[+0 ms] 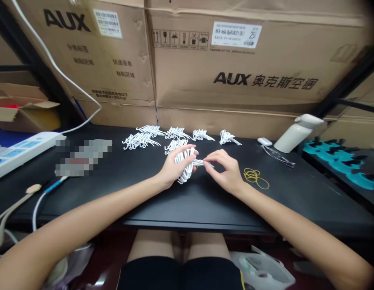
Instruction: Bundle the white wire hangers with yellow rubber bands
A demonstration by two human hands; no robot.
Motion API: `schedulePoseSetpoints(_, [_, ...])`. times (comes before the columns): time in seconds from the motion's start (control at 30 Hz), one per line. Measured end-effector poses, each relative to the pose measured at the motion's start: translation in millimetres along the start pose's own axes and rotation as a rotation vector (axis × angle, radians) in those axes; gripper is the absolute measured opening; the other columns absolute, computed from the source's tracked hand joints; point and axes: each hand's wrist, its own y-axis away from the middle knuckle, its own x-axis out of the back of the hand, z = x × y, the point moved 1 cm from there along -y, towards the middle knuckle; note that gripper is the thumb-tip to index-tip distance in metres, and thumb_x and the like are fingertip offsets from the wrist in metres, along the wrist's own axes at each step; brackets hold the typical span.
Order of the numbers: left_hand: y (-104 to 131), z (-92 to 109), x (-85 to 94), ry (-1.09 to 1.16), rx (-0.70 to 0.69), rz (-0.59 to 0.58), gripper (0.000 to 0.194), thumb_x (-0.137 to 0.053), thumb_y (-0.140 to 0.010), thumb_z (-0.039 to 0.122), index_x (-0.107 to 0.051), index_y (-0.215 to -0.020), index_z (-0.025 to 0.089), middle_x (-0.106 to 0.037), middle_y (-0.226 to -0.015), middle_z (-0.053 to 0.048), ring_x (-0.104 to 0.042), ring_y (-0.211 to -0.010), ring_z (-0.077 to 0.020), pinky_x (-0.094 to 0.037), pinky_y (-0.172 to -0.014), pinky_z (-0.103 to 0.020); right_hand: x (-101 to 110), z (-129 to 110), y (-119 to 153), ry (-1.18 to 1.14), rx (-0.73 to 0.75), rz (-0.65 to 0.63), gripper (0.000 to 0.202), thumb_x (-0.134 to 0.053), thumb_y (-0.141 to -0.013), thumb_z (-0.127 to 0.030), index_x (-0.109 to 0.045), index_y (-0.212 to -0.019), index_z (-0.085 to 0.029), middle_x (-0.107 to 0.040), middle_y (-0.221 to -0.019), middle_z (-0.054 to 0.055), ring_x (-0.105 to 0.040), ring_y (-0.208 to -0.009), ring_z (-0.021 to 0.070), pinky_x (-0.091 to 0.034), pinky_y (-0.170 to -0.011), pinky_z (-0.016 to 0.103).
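My left hand [177,163] is wrapped round a bundle of white hooks [185,171], their curved ends fanned toward me and their straight ends pointing right. My right hand [223,167] pinches at those straight ends, where a thin yellow rubber band [199,162] shows on the stems. On the black table behind my hands lie more bunches of white hooks [141,139], in several small piles. Loose yellow rubber bands [253,177] rest to the right of my right hand.
Large cardboard boxes [187,80] stand along the back. At the right are a white bottle [296,133], glasses [277,156], a small white case [264,141] and teal pieces [341,161]. A power strip [26,151] and cables lie at the left.
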Motion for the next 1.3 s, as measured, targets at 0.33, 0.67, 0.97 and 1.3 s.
schedulePoseSetpoints(0.33, [1,-5,-0.5,0.014,0.042,-0.052,0.038,-0.070,-0.074,0.030,-0.062,-0.109,0.019,-0.065,-0.105,-0.009,-0.064,-0.061,-0.0124,-0.056,-0.061,-0.029,-6,-1,5,-0.184,-0.042,-0.214,0.024,-0.047,-0.091,-0.020,-0.061,-0.111,-0.020,-0.066,-0.095,0.007,-0.060,-0.078,0.0154,-0.049,-0.071,0.031])
schedulePoseSetpoints(0.67, [2,-1,-4.5,-0.012,0.010,-0.058,0.037,-0.071,-0.072,0.028,-0.064,-0.107,0.016,-0.067,-0.099,-0.008,-0.065,-0.073,-0.0156,-0.055,-0.064,-0.026,-7,-4,5,-0.232,-0.111,-0.157,0.022,-0.061,-0.082,-0.021,-0.064,-0.103,-0.020,-0.069,-0.094,0.007,-0.065,-0.081,0.0182,-0.052,-0.075,0.032])
schedulePoseSetpoints(0.97, [-4,-6,2.9,0.118,0.081,-0.023,0.042,-0.073,-0.072,0.027,-0.062,-0.111,0.017,-0.069,-0.096,-0.007,-0.063,-0.058,-0.0103,-0.052,-0.063,-0.025,-15,6,7,-0.764,-0.458,-0.197,0.026,-0.059,-0.080,-0.022,-0.057,-0.107,-0.020,-0.064,-0.115,0.009,-0.066,-0.095,0.0194,-0.056,-0.082,0.037])
schedulePoseSetpoints(1.3, [-14,-8,11.0,0.268,0.155,0.130,0.042,-0.069,-0.075,0.024,-0.059,-0.115,0.018,-0.067,-0.100,-0.006,-0.063,-0.062,-0.0100,-0.055,-0.063,-0.025,-18,1,2,-1.133,-0.828,-0.426,0.025,-0.068,-0.074,-0.018,-0.055,-0.096,-0.017,-0.069,-0.107,0.012,-0.065,-0.105,0.0224,-0.054,-0.085,0.035])
